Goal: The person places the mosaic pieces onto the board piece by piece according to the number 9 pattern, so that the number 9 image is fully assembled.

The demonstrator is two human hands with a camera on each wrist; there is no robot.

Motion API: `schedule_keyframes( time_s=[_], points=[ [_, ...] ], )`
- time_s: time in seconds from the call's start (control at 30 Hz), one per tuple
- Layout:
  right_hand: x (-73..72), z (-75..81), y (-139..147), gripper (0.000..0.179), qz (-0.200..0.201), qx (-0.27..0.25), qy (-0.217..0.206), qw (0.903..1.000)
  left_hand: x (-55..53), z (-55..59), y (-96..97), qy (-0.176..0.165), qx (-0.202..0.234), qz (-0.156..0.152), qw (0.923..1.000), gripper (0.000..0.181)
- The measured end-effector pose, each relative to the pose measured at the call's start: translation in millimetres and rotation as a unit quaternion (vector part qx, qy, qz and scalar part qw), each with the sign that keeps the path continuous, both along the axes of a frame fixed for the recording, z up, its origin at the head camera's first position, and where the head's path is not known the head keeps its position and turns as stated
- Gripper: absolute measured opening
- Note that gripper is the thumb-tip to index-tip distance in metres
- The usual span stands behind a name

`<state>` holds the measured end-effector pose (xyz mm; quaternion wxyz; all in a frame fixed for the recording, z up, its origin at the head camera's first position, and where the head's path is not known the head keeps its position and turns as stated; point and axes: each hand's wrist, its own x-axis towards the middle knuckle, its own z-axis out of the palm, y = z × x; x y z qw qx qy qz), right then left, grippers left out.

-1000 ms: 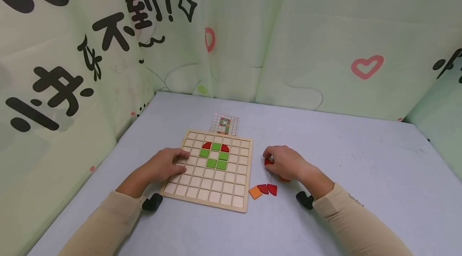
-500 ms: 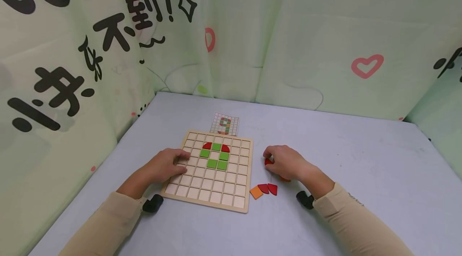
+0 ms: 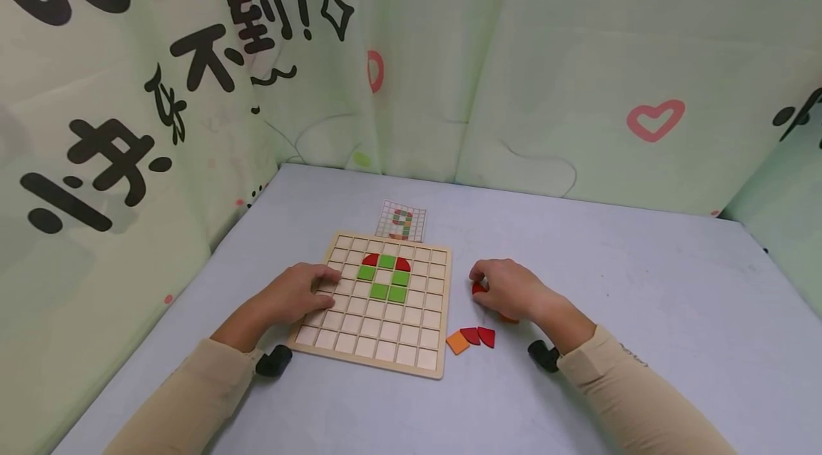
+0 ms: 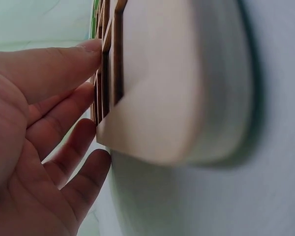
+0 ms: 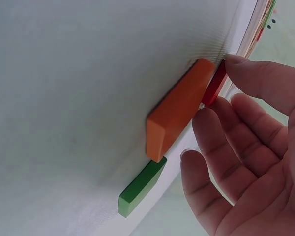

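Observation:
A wooden grid board (image 3: 366, 326) lies on the table with several green squares (image 3: 387, 261) and two red quarter-round tiles (image 3: 402, 264) set in its cells. My left hand (image 3: 298, 292) rests at the board's left side, thumb and fingertips touching its edge, fingers loosely extended. Right of the board, my right hand (image 3: 511, 289) pinches a red tile (image 5: 215, 84) between thumb and fingertips, low at the table. Close beside that tile lie an orange block (image 5: 179, 110) and a green block (image 5: 141, 188); the hand hides the green one in the head view.
Behind the board lies a printed card (image 3: 401, 220) with a coloured grid figure. An orange square (image 3: 458, 342) and two red quarter-round tiles (image 3: 486, 337) lie near the board's lower right. A printed curtain (image 3: 546, 84) stands along the table's back and left.

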<state>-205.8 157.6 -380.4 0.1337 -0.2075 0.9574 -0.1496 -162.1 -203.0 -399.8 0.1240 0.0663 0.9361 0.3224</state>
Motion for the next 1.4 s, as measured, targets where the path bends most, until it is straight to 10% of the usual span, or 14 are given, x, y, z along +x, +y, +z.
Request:
schedule_keyframes(
  time_s=[1.4],
  points=[
    [-1.8,-0.3,-6.6,0.031,-0.005,0.008,0.009,0.9999,-3.7,-0.9,1.0,-0.012,0.010,0.005,0.9999,0.044]
  ],
)
